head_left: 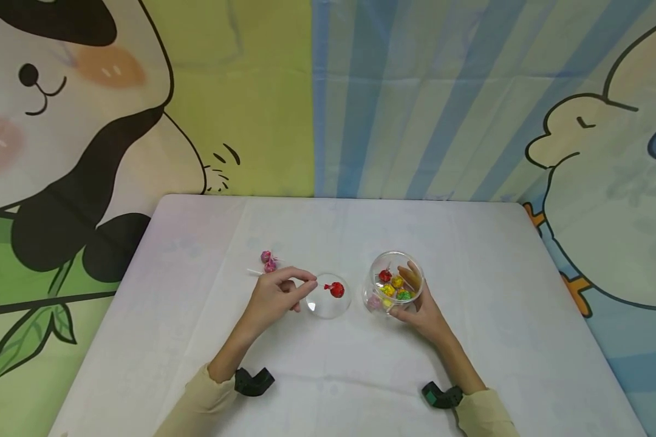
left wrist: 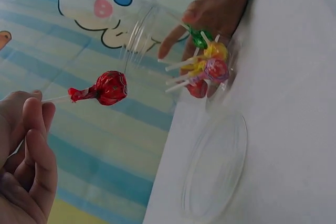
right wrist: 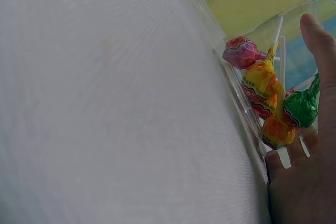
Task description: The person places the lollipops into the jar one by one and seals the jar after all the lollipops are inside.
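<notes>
The left hand (head_left: 276,295) pinches the white stick of a red-wrapped lollipop (left wrist: 111,88), whose head points toward the jar; from above, this lollipop (head_left: 336,289) appears over the round clear lid (head_left: 328,308). Around the side of a clear jar (head_left: 395,257) curls the right hand (head_left: 426,315), thumb on the near side. Inside the jar lie several wrapped lollipops: green (right wrist: 301,108), yellow (right wrist: 260,78), pink (right wrist: 241,52) and red (head_left: 385,275). In the left wrist view the left hand (left wrist: 26,156) has its fingers curled near the stick.
Pink-wrapped lollipops (head_left: 268,260) lie on the white-covered table (head_left: 328,388) beyond the left hand, one white stick pointing left. A cartoon-printed cloth (head_left: 273,97) hangs behind the table's back edge. Dark devices (head_left: 254,382) are strapped at both wrists.
</notes>
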Demonstrator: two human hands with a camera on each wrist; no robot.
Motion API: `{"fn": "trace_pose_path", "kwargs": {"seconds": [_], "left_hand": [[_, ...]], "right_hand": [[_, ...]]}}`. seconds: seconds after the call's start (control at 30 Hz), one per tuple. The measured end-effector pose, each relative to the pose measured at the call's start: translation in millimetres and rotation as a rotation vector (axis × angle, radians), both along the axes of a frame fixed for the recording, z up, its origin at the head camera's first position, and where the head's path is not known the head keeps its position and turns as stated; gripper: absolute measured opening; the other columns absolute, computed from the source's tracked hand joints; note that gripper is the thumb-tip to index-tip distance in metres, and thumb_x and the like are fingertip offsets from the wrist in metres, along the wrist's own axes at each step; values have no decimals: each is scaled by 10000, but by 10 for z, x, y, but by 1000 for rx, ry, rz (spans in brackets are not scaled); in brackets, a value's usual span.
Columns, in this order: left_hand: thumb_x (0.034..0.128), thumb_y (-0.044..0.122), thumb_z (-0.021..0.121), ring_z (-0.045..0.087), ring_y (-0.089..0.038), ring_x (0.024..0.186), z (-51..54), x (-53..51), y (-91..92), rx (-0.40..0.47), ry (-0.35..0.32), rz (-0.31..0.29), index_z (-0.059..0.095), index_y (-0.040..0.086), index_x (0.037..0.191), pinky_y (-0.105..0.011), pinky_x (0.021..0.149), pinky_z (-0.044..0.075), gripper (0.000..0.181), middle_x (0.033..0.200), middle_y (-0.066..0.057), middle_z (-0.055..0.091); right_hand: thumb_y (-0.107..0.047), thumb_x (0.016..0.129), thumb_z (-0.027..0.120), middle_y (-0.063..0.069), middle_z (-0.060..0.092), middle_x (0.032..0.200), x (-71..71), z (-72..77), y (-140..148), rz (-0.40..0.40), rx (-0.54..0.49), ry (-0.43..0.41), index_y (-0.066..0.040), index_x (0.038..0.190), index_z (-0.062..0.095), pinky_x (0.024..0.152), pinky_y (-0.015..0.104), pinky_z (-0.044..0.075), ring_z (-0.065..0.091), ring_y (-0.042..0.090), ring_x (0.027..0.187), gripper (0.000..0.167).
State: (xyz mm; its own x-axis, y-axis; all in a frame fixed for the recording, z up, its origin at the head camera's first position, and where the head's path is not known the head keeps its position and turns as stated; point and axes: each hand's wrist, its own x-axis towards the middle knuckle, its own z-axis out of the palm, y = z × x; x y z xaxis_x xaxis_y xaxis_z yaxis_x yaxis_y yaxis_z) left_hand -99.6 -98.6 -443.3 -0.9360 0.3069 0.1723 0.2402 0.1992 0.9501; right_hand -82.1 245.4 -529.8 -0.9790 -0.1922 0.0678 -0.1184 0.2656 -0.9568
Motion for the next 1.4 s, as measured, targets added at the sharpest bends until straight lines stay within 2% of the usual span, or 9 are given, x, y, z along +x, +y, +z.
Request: {"fn": "trace_pose_path", "kwargs": {"seconds": [0.3,0.5,0.6,0.77,0.83,0.93,1.03,1.23,1.4], "left_hand": [[877,274,719,550,-212,475,272,-72,479,58,30,-25,745,172,988,-227,433,369,152,641,-50,653],[884,272,712,548,-163,447,277,-148,841,-35,86,-63,766,167,1006,-221,419,342,170,755,-16,720],[875,260,722,511,-78,393,205,-217,1014,-143,108,-103,771,158,1014,-221,385,317,179,825,-1,749],[854,240,743,458,2,352,167,-287,1253,-311,148,-120,785,137,973,-165,390,305,163,890,-3,772],[850,261,746,417,26,388,170,-304,1328,-391,183,-114,792,154,950,-149,405,284,153,863,16,772],[847,286,748,369,10,415,183,-322,1415,-499,216,-122,797,186,938,-155,405,250,143,783,39,760],[843,297,752,400,6,414,197,-337,1474,-566,201,-137,799,209,930,-162,406,259,132,722,57,742],[846,299,745,496,-15,505,264,-356,1519,-668,150,-168,803,222,900,-183,437,329,111,781,94,755],[852,306,738,534,-29,609,311,-352,1543,-750,116,-179,801,236,920,-210,496,373,116,860,99,762]], "right_hand": [[-16,778,755,154,270,1583,11,60,-19,0,-11,17,-148,1557,104,1134,637,172,255,433,1450,1025],[36,779,730,223,262,1569,74,304,-105,0,-34,-7,-32,1537,94,1144,629,159,250,458,1442,992],[29,786,727,240,263,1562,79,305,-98,1,-16,-2,-53,1543,95,1177,498,224,277,405,1446,990],[34,798,714,244,272,1550,78,287,-94,15,-12,3,-103,1548,114,1086,121,290,350,32,1393,969],[39,800,710,255,269,1545,64,262,-92,23,-28,8,-112,1548,121,1056,77,295,356,-84,1335,964],[37,791,719,262,269,1546,34,193,-78,20,-41,16,-129,1549,131,1045,65,298,361,-127,1304,973],[37,781,729,240,276,1554,-3,98,-47,10,-31,27,-133,1550,128,1044,63,297,360,-51,1346,991],[37,773,740,214,282,1557,-25,1,-1,18,-41,49,-85,1546,97,1048,50,283,284,347,1439,1013],[30,773,741,209,285,1555,-13,-7,3,19,-62,48,-68,1542,101,1046,44,286,253,411,1430,1006]]}}
